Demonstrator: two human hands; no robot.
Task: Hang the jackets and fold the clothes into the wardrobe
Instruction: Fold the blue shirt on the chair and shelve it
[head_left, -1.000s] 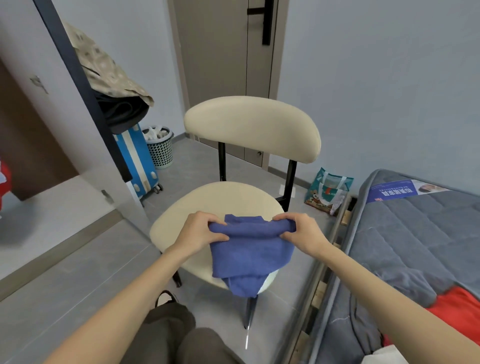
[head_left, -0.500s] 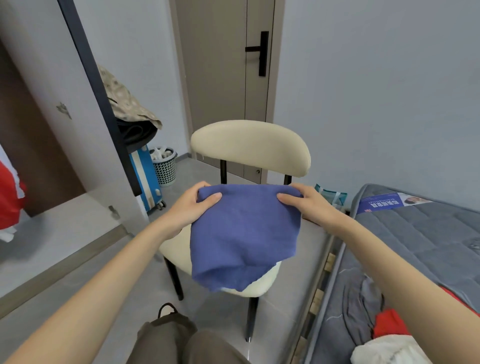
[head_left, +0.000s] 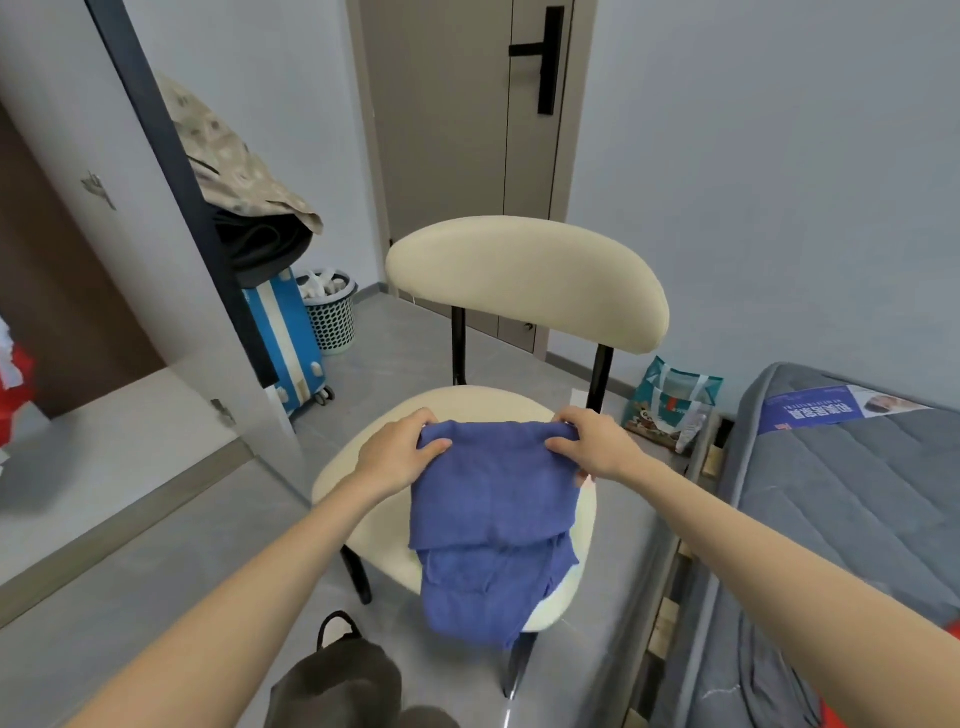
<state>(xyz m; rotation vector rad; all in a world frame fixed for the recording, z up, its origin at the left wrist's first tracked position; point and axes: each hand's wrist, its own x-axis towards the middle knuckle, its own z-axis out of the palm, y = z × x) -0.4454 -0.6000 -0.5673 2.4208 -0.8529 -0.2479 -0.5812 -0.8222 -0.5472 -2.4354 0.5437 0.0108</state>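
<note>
On the chair (head_left: 524, 280) seat, my left grip (head_left: 400, 457) and right grip (head_left: 592, 447) each pinch a top corner of the blue garment (head_left: 493, 519), whose lower end hangs over the seat's front edge. I judge this fold unfinished. The wardrobe (head_left: 67, 291) left of the chair awaits it.

This is a bedroom in a home: a grey mattress (head_left: 857, 493) at the right, a cream chair (head_left: 524, 280) in the middle, a blue suitcase (head_left: 283, 343) and a laundry basket (head_left: 332, 317) near the far door (head_left: 457, 130).
</note>
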